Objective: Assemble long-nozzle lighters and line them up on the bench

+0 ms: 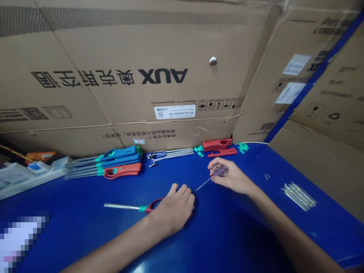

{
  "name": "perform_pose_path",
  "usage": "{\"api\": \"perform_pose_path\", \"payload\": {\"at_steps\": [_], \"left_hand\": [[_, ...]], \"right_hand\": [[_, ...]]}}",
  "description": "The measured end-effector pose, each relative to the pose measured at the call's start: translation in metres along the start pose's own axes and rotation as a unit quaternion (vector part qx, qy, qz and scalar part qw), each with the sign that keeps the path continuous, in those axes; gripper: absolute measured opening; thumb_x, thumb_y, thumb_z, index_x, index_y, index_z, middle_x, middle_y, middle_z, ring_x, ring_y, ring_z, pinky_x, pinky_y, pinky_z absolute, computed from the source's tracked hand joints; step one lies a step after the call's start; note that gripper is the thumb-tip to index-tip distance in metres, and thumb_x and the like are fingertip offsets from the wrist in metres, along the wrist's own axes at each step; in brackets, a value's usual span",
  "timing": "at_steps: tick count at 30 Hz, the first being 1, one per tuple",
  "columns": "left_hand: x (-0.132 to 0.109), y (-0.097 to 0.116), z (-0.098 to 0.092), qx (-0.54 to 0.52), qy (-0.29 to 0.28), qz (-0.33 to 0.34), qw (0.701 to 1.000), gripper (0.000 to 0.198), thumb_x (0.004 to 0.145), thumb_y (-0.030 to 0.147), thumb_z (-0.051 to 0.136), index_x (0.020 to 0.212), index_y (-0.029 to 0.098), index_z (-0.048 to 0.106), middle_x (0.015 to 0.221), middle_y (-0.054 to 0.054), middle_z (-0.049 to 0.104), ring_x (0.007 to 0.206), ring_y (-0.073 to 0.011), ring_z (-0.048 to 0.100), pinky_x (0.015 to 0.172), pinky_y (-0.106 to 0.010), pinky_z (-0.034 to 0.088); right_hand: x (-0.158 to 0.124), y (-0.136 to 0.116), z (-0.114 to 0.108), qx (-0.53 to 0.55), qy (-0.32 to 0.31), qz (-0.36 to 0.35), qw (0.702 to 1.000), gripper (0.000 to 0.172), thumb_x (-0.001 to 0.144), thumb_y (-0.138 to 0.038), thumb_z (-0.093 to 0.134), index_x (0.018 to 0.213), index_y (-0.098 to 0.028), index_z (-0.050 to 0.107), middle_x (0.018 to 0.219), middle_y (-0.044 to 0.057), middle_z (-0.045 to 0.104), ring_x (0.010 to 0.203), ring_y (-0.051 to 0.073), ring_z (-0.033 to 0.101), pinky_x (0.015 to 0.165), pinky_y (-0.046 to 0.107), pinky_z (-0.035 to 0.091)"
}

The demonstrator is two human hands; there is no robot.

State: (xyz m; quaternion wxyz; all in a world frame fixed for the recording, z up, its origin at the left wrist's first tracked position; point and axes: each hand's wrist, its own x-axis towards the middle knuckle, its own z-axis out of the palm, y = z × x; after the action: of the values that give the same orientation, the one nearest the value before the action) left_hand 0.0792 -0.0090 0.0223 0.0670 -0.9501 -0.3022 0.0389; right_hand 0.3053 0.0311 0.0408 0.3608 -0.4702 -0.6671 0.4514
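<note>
My left hand (pixel 176 208) is closed over the red body of a long-necked gas lighter (pixel 125 207), which lies on the blue table. Its silver tube points left, with a green collar where the tube meets the handle; most of the handle is hidden under my fingers. To the right, my right hand (pixel 229 176) grips a screwdriver (pixel 218 171) by its purplish clear handle. The thin shaft slants down and left, its tip close to my left fingers. Whether the tip touches the lighter I cannot tell.
Finished-looking lighters (pixel 122 169), blue and red, are stacked at the back left beside a power strip (pixel 34 176). Metal tubes with wires (pixel 176 152), red handle shells (pixel 217 145) and green pieces (pixel 243 147) line the cardboard wall (pixel 127 41). Clear-silver sticks (pixel 298 196) lie right.
</note>
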Motion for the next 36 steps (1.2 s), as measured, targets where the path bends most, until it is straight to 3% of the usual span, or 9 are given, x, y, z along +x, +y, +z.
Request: {"api": "perform_pose_path", "payload": {"at_steps": [7, 12, 16, 20, 23, 27, 31, 36], "left_hand": [[0.010, -0.004, 0.007, 0.031, 0.010, 0.012, 0.999, 0.023, 0.098, 0.022, 0.044, 0.085, 0.012, 0.060, 0.080, -0.012, 0.063, 0.081, -0.0274, 0.057, 0.077, -0.043, 0.039], [0.012, -0.005, 0.016, 0.022, 0.009, -0.001, 1.000, 0.018, 0.095, 0.013, 0.046, 0.083, 0.014, 0.059, 0.075, -0.010, 0.065, 0.074, -0.0245, 0.061, 0.077, -0.041, 0.040], [0.010, 0.000, 0.016, 0.006, -0.008, -0.063, 0.998, 0.011, 0.096, 0.016, 0.047, 0.089, 0.017, 0.055, 0.080, -0.006, 0.065, 0.072, -0.0228, 0.064, 0.069, -0.035, 0.044], [0.007, 0.009, 0.017, 0.009, 0.002, -0.088, 0.996, 0.013, 0.096, 0.013, 0.045, 0.086, 0.017, 0.052, 0.079, -0.007, 0.064, 0.074, -0.0230, 0.064, 0.068, -0.034, 0.046], [0.005, 0.013, 0.019, 0.001, 0.022, -0.091, 0.996, 0.018, 0.097, 0.011, 0.040, 0.083, 0.017, 0.051, 0.077, -0.008, 0.062, 0.075, -0.0236, 0.063, 0.069, -0.035, 0.048], [0.001, 0.011, 0.009, -0.019, -0.016, -0.055, 0.998, 0.015, 0.090, 0.005, 0.043, 0.086, 0.016, 0.052, 0.083, -0.009, 0.062, 0.079, -0.0245, 0.062, 0.072, -0.036, 0.050], [-0.001, 0.004, -0.006, -0.030, -0.062, 0.005, 0.998, 0.019, 0.078, 0.002, 0.051, 0.092, 0.014, 0.055, 0.089, -0.010, 0.064, 0.083, -0.0252, 0.061, 0.074, -0.036, 0.051], [0.003, 0.003, -0.004, -0.002, -0.066, -0.001, 0.998, 0.014, 0.086, 0.007, 0.047, 0.095, 0.011, 0.057, 0.090, -0.013, 0.065, 0.085, -0.0273, 0.062, 0.075, -0.040, 0.049]], "right_hand": [[-0.004, 0.009, 0.001, 0.028, -0.006, 0.009, 1.000, 0.025, 0.064, -0.016, 0.063, 0.087, -0.019, 0.056, 0.075, -0.002, 0.059, 0.065, 0.012, 0.056, 0.063, 0.026, 0.045], [-0.007, 0.012, 0.008, -0.001, 0.015, 0.014, 1.000, 0.016, 0.069, -0.021, 0.065, 0.082, -0.019, 0.055, 0.070, -0.004, 0.057, 0.062, 0.011, 0.053, 0.059, 0.025, 0.043], [-0.008, 0.018, 0.014, -0.069, 0.031, -0.009, 0.997, 0.014, 0.078, -0.029, 0.064, 0.077, -0.019, 0.055, 0.064, -0.004, 0.054, 0.058, 0.011, 0.051, 0.055, 0.024, 0.041], [-0.008, 0.029, 0.022, -0.223, 0.033, -0.091, 0.970, 0.007, 0.079, -0.015, 0.060, 0.074, -0.019, 0.056, 0.071, -0.002, 0.059, 0.064, 0.012, 0.054, 0.061, 0.025, 0.043], [-0.006, 0.036, 0.030, -0.261, 0.032, -0.121, 0.957, 0.012, 0.077, -0.008, 0.057, 0.075, -0.019, 0.056, 0.078, 0.000, 0.060, 0.071, 0.014, 0.056, 0.067, 0.026, 0.045], [-0.008, 0.037, 0.040, -0.296, 0.044, -0.127, 0.946, 0.013, 0.080, -0.007, 0.054, 0.080, -0.019, 0.058, 0.088, 0.004, 0.062, 0.087, 0.020, 0.056, 0.082, 0.037, 0.045], [-0.013, 0.030, 0.046, -0.331, 0.063, -0.153, 0.929, 0.010, 0.081, -0.010, 0.056, 0.084, -0.020, 0.059, 0.097, 0.007, 0.062, 0.096, 0.023, 0.055, 0.087, 0.042, 0.044], [-0.021, 0.020, 0.056, -0.299, 0.048, -0.199, 0.932, 0.013, 0.080, -0.008, 0.054, 0.084, -0.020, 0.059, 0.101, 0.008, 0.062, 0.099, 0.023, 0.055, 0.088, 0.042, 0.044]]}}
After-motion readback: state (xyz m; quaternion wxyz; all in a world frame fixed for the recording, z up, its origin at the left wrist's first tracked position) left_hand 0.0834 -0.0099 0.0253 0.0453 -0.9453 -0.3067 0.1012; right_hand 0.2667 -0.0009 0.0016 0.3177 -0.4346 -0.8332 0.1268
